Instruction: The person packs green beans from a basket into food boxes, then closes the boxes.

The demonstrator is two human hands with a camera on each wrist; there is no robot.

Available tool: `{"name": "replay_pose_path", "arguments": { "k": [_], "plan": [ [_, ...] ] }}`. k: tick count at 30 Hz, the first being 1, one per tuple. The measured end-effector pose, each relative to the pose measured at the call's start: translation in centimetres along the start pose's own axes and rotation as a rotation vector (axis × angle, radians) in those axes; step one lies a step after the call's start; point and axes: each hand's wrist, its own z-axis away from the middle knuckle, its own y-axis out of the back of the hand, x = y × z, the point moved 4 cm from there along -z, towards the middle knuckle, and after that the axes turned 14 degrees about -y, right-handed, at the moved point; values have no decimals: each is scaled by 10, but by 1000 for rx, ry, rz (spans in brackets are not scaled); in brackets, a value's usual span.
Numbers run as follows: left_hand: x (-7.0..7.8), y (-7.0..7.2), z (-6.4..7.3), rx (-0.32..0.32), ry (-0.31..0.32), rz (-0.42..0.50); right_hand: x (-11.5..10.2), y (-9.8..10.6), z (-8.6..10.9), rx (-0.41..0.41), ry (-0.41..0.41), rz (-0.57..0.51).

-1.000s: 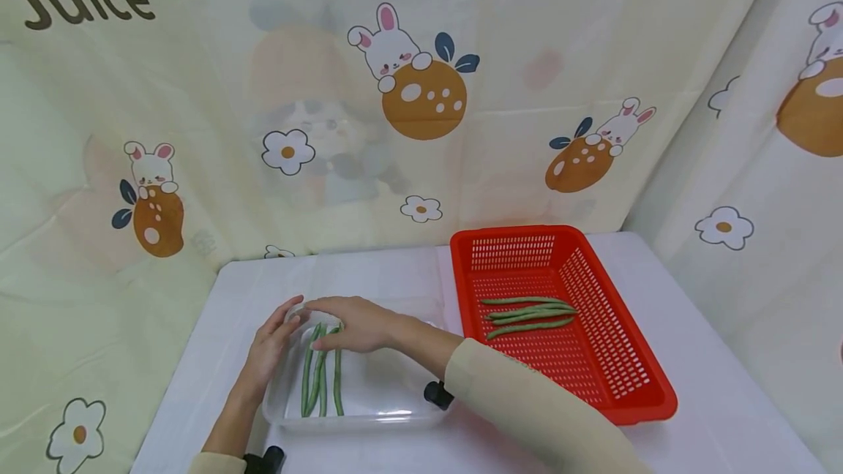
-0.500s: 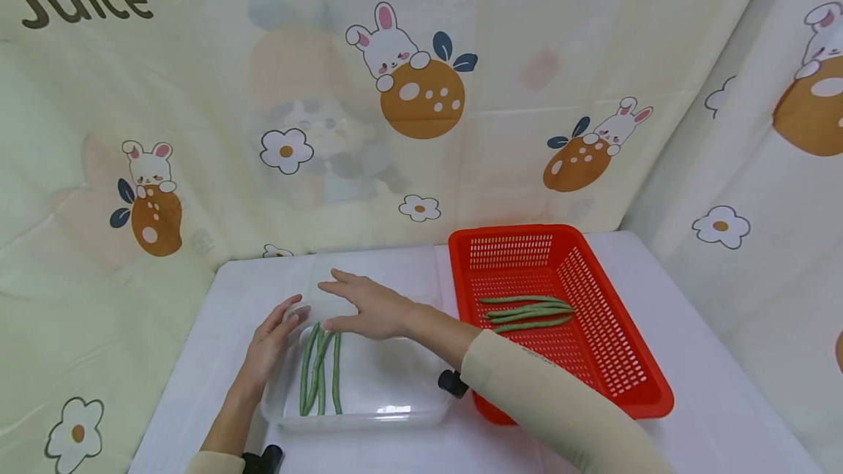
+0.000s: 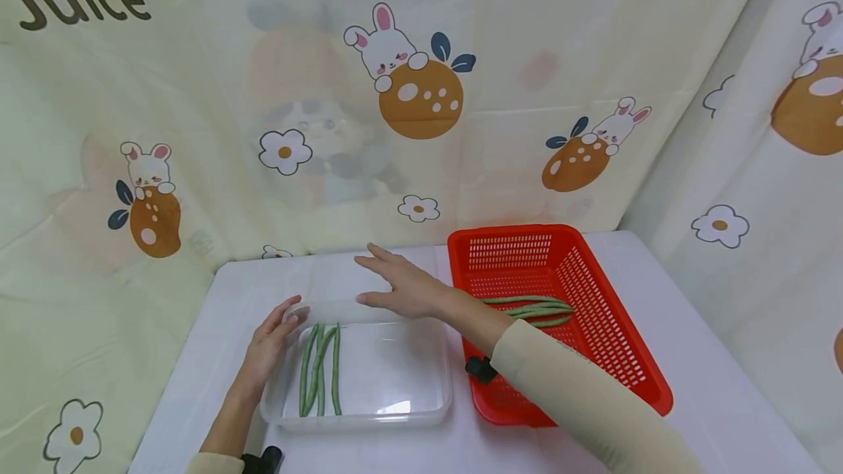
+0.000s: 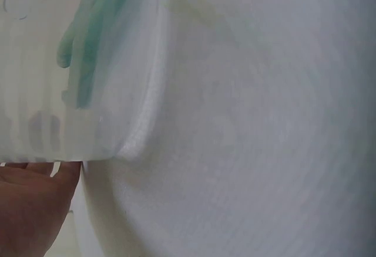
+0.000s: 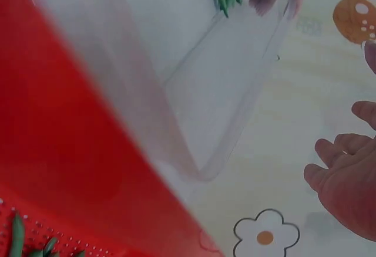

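Note:
Several green beans (image 3: 320, 371) lie lengthwise at the left side of a clear plastic container (image 3: 395, 419). My left hand (image 3: 266, 346) rests against the container's far left corner, its fingers fairly straight. In the left wrist view, the thumb side of the left hand (image 4: 35, 204) touches the clear wall, with green beans (image 4: 91, 46) blurred through it. Over the container's far right edge hovers my right hand (image 3: 408, 284), fingers spread and holding nothing. The right wrist view also shows the right hand (image 5: 346, 175) spread out. More green beans (image 3: 536, 311) lie in the red basket (image 3: 632, 342), partly covered by my right forearm.
The red basket stands close to the container's right side on a white-covered table (image 3: 718, 401). A printed curtain (image 3: 500, 167) hangs behind the table and along its sides. A dark wrist camera (image 3: 481, 369) sits on my right wrist, over the basket's left rim.
My right hand has left the beans at the container's left end, moving right and away toward the far edge, with fingers spreading. My left hand stays at the corner.

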Motion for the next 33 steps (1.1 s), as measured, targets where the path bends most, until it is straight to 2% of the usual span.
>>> {"name": "replay_pose_path", "arguments": {
  "k": [9,18,25,33],
  "plan": [
    [0,1,0,-2,-7,3,26,19,7,38,-45,-33],
    [-1,1,0,12,-15,-2,57,26,12,72,-124,-42],
    [-1,0,0,12,-14,-3,76,34,20,87,-143,-35],
    [-2,0,-1,3,-7,8,101,40,26,111,-227,-35]
  ]
}}
